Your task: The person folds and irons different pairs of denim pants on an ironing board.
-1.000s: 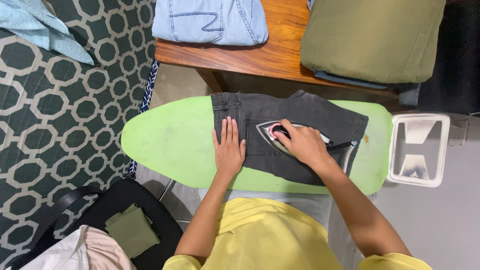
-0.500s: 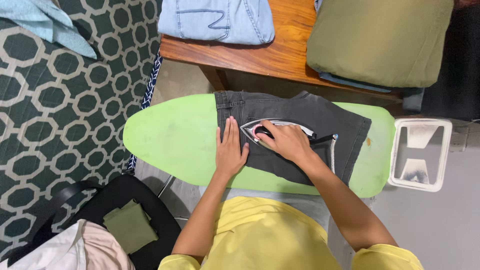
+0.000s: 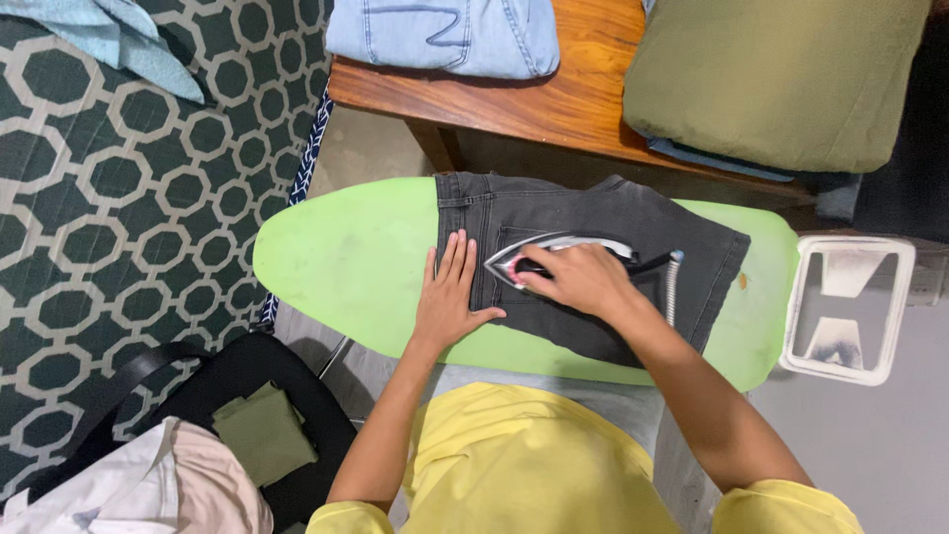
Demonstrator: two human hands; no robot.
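Right hand (image 3: 583, 279) grips iron (image 3: 554, 259); left hand (image 3: 447, 297) lies spread flat on dark jeans (image 3: 603, 222), just beside the soleplate tip. Burn risk if iron advances.

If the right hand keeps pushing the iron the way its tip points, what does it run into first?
The right hand drives the iron leftward over the dark shorts; first in line looks to be the left hand, thumb nearest the tip.

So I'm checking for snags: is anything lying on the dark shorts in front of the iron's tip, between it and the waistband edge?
Only the left hand: it lies flat at the waistband edge of the dark shorts, right beside the tip of the iron that the right hand grips. Nothing else visible lies on the fabric there.
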